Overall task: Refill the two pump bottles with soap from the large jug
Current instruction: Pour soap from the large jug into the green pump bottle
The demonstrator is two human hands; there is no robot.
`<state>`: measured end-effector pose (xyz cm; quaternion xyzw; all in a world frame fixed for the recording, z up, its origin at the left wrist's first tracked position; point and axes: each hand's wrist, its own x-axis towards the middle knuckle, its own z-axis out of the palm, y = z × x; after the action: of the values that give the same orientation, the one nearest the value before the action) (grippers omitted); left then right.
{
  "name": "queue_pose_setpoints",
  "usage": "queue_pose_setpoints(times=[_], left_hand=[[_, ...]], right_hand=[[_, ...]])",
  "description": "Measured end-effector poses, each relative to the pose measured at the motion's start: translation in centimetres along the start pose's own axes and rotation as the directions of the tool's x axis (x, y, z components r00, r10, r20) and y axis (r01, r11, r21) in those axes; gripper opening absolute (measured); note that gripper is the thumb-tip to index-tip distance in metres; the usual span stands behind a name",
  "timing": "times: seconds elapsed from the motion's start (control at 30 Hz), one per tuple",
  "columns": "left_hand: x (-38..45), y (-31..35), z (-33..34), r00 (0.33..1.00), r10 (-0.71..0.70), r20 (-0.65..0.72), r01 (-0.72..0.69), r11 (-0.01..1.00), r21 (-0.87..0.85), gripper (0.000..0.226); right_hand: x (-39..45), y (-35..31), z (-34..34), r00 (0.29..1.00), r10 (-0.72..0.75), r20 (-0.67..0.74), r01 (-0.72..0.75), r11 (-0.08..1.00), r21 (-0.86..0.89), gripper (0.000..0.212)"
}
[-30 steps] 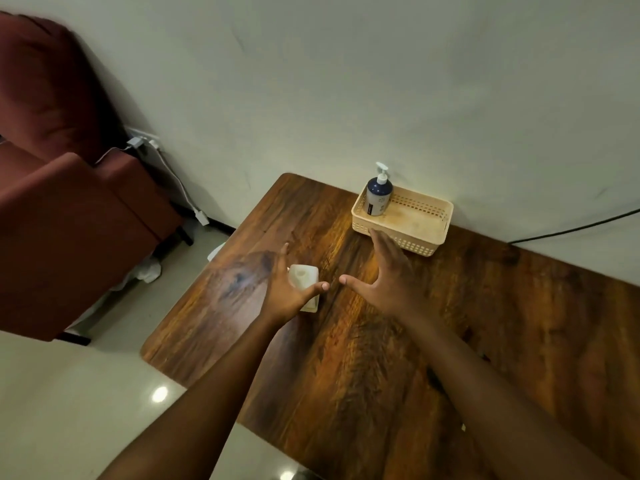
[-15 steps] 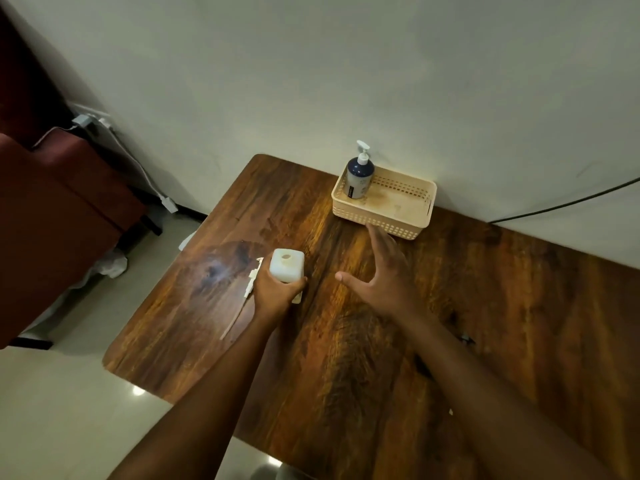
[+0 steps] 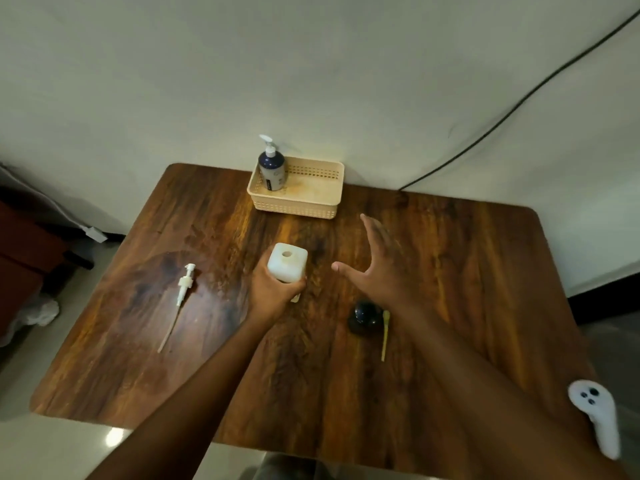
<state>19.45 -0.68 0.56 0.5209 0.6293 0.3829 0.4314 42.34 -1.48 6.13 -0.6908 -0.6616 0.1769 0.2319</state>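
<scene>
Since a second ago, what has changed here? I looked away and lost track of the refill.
The left hand, which lay over the white bottle a second ago, now grips it upright with its open neck showing. The view has pulled back, so the white pump, a dark pump top and a controller now show on the table. The right hand stays open above the table; the blue bottle stays in the basket.

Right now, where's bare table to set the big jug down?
Bare wood: right of the right hand, toward the table edge; also between white pump and basket. Crowded: the middle, with left hand on white bottle, black cap, yellow tube.
</scene>
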Motion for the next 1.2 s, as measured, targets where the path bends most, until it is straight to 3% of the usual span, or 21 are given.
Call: queue_pose_setpoints(times=[0.17,0.33,0.6,0.73,0.93,1.03,1.2], left_hand=[[-1.7,1.1,3.0,0.998,0.011,0.054,-0.012,1.000,0.014,0.091],[-3.1,2.3,4.2,0.993,0.084,0.089,-0.088,0.995,0.045,0.076],[-2.6,0.9,4.9,0.994,0.102,0.045,-0.103,0.994,0.031,0.068],[-2.5,0.3,4.9,0.994,0.094,0.050,-0.095,0.995,0.020,0.077],[-2.4,0.3,4.1,0.996,0.077,0.042,-0.077,0.997,-0.004,0.081],[-1.9,1.3,3.3,0.994,0.099,0.044,-0.098,0.995,-0.021,0.088],[-0.5,4.4,0.9,0.979,0.198,0.040,-0.199,0.979,0.034,0.080]], right_hand=[[-2.2,3.3,-2.4,0.996,0.086,0.019,-0.087,0.994,0.065,0.108],[-4.9,5.5,-3.1,0.981,0.162,0.109,-0.178,0.971,0.161,0.117],[-6.3,8.2,4.0,0.916,0.289,0.280,-0.352,0.912,0.212,0.133],[-7.0,9.3,7.5,0.899,0.294,0.325,-0.391,0.872,0.295,0.120],[-7.5,8.7,8.8,0.930,0.285,0.232,-0.347,0.891,0.292,0.074],[-6.6,7.5,7.7,0.958,0.244,0.150,-0.281,0.899,0.336,0.067],[-3.3,4.5,3.9,0.973,0.203,0.108,-0.230,0.872,0.433,0.069]])
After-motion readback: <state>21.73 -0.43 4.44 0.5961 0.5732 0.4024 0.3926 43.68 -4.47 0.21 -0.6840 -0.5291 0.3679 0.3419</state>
